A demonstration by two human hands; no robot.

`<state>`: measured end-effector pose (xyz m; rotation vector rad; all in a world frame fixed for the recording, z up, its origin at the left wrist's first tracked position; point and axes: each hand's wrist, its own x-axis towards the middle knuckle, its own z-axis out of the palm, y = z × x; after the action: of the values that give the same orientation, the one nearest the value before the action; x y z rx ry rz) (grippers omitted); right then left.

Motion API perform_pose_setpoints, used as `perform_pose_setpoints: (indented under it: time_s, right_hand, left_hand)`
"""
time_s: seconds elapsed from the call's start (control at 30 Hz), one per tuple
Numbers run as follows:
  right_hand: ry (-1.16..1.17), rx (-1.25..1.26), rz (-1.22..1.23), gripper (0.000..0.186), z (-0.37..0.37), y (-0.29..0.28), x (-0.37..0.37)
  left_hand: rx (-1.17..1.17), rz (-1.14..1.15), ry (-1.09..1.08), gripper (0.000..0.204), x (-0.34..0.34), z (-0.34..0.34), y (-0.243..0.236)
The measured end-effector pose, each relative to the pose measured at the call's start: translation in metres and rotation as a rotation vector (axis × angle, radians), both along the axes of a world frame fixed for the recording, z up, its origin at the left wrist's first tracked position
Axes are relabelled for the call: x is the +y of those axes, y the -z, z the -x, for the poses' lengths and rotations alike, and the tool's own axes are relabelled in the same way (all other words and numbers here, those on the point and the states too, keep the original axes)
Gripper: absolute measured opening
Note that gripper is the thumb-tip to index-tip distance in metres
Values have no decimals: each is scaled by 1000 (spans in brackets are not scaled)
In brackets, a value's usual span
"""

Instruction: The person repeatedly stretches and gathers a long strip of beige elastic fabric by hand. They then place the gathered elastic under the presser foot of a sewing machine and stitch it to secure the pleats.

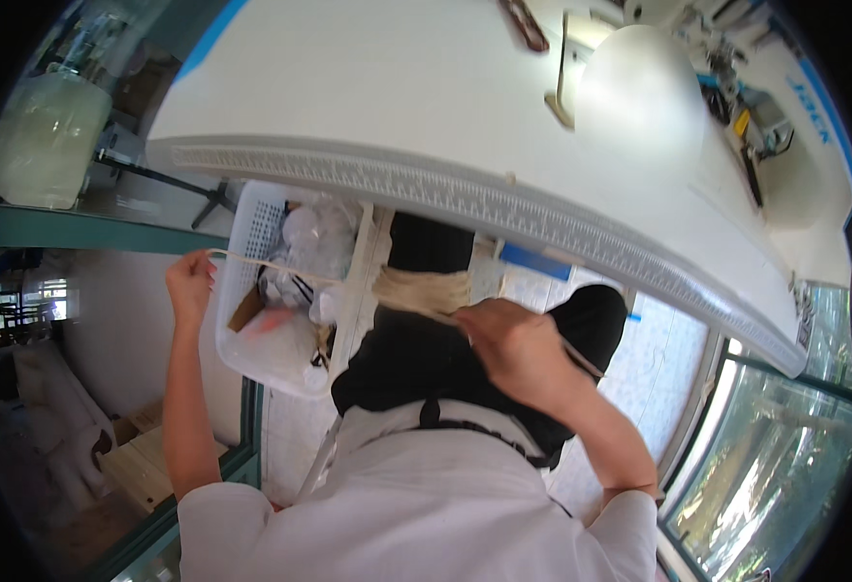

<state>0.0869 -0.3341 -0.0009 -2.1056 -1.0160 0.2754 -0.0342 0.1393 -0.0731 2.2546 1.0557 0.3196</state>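
Observation:
A thin cream cord (286,268) stretches across my lap, with one end pinched in my left hand (191,283) out at the left. My right hand (513,349) is closed on the cord over my thighs, and a short length sticks out past it toward the right. A folded beige bundle of strands (416,287) lies across my dark-trousered leg, just left of my right hand. The fingertips of that hand are partly hidden by its back.
Above my lap is a white sewing table (368,78) with a ruler edge, a machine and small tools. A white basket (232,281) of plastic bags is left of my legs. Green-framed glass (746,466) is at right, a green rail (77,225) at left.

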Motion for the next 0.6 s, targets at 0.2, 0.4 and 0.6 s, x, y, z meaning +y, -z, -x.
perform_pose_setpoints:
  time_s: [0.2, 0.4, 0.6]
  right_hand:
    - [177, -263, -123, 13, -55, -82, 13]
    - [590, -937, 278, 16, -175, -73, 25]
    - [613, -734, 499, 10, -178, -81, 41]
  left_hand:
    - [-260, -355, 231, 18, -88, -43, -54]
    - [-710, -494, 710, 5, -176, -156, -134]
    - [-375, -573, 480, 23, -163, -343, -147]
